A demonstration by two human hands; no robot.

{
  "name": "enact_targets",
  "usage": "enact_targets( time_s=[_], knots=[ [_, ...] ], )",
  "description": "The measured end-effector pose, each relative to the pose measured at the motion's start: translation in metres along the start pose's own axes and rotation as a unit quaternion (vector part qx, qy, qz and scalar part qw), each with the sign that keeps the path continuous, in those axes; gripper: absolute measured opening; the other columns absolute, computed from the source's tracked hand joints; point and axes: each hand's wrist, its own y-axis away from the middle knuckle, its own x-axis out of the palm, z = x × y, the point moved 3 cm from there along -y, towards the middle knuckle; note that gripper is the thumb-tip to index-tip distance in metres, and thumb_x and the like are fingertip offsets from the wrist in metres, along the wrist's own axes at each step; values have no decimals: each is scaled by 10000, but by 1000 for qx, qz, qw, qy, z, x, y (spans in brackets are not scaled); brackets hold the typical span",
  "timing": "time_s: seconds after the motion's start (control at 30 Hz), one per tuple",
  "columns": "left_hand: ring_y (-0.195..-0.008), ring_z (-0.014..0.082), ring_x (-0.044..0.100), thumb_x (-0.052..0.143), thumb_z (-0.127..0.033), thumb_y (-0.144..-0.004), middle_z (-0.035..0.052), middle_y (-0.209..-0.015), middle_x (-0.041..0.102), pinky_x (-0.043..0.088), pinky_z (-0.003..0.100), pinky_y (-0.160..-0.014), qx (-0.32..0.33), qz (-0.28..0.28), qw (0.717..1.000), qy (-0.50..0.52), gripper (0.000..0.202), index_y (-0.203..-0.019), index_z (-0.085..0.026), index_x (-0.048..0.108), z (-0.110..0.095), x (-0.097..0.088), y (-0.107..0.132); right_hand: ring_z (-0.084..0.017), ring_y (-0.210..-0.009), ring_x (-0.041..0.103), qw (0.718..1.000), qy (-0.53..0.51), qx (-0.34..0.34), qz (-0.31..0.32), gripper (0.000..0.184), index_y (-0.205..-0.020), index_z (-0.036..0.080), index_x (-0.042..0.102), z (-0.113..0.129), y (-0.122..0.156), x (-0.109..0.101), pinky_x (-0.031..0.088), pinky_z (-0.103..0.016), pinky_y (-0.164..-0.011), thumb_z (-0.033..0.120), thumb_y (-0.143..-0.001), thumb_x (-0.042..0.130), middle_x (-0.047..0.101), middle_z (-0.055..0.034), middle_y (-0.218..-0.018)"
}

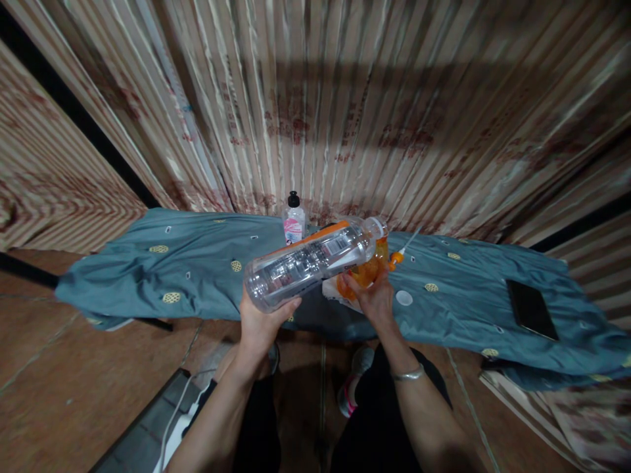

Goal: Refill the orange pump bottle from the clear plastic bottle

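My left hand (261, 322) is wrapped round the base of a large clear plastic bottle (305, 266) with an orange-edged label. The bottle is tilted, its uncapped mouth pointing right over a translucent orange bottle (362, 270). My right hand (377, 295) grips that orange bottle from the right side. Where the mouths meet is partly hidden, so I cannot tell whether they touch or liquid flows. An orange pump head (396, 259) with a thin tube lies on the cloth to the right. Near my right hand is a round white cap (404, 298).
A small bottle with a black cap (294, 220) stands behind the large one. A dark phone-like slab (531, 309) lies at the right on the blue-green cloth (202, 263). Striped curtains (320, 118) hang behind. A white power strip (177, 430) sits at lower left.
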Motion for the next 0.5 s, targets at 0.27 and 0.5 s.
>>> enact_targets(
  time_s=[0.27,0.5],
  knots=[
    [-885,333,798,1030,-552,-380,120,-942,799,672,449,-798,-1,-19,1000,-5,938,-1148,-158,663,1,-2,-1,-397,-1051,764,1000,6,-9,-3,927,-1386,105,523,2,-1,-2,612,-521,-895,677,-697,762,779,-207,-1128],
    [-914,333,793,1023,-542,-416,121,-979,804,669,459,-820,14,-11,1000,-6,828,-1085,-176,698,1,-1,0,-387,-1025,777,1000,-1,-7,-5,869,-1368,138,541,0,0,-1,621,-511,-884,656,-708,764,796,-180,-1110]
  ],
)
